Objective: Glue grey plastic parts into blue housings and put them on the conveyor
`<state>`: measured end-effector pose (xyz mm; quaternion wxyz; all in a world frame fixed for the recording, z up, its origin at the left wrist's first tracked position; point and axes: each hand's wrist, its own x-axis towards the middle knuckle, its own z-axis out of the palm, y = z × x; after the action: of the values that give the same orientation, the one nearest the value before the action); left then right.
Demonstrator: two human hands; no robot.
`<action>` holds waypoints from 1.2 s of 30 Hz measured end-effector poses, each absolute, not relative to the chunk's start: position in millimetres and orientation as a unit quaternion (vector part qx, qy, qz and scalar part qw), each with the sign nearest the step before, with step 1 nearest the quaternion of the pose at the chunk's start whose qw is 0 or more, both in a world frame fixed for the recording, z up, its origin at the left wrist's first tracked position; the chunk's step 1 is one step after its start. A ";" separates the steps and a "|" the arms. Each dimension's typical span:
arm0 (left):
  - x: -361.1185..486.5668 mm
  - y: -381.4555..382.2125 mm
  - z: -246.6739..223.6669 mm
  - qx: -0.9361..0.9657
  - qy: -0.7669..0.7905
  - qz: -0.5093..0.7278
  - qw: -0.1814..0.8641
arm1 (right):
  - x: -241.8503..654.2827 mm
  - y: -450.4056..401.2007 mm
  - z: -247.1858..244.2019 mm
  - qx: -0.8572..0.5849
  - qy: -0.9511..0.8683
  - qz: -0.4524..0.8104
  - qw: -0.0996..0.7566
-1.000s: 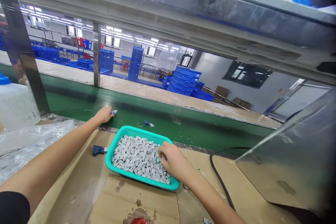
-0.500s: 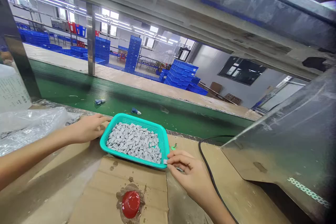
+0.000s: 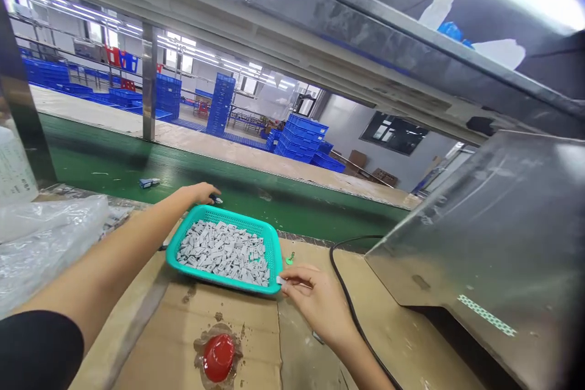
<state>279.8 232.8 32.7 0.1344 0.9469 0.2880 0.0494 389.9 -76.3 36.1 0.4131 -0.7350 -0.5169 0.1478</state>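
My left hand [image 3: 204,192] reaches past the far rim of a turquoise plastic basket [image 3: 223,284], over the green belt. Its fingers bend around a small dark blue and light grey piece [image 3: 218,200], partly covering it. Many small light grey plastic pieces [image 3: 223,250] fill the basket. At the basket's right corner my right hand [image 3: 311,295] pinches one small light grey plastic piece [image 3: 280,280] between thumb and fingertips. Another blue and light grey piece [image 3: 148,183] lies farther left on the belt.
A red wet-looking object [image 3: 219,358] sits on cardboard [image 3: 173,341] in front of the basket. A green item [image 3: 289,260] lies right of it, near a black cable [image 3: 342,280]. Plastic film [image 3: 59,225] is at left, a metal panel [image 3: 498,213] at right.
My left hand has moved from the basket's left side forward and right onto the blue and grey piece. My right hand still pinches the grey piece. The view has shifted slightly.
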 end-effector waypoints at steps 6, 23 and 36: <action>254.8 234.9 32.7 0.890 0.390 0.117 0.203 | 387.3 -82.4 39.4 -0.741 -0.510 0.151 0.410; 166.7 64.2 58.5 0.540 0.278 0.352 0.712 | 305.8 -102.9 23.0 -0.680 -0.647 0.116 0.325; 153.9 56.7 45.2 0.496 0.238 0.312 0.774 | 294.4 -108.4 25.3 -0.685 -0.679 0.016 0.264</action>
<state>153.9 56.7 45.2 0.7741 0.4964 0.2383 0.3125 294.4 -108.4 25.3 0.2640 -0.6850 -0.6789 0.0160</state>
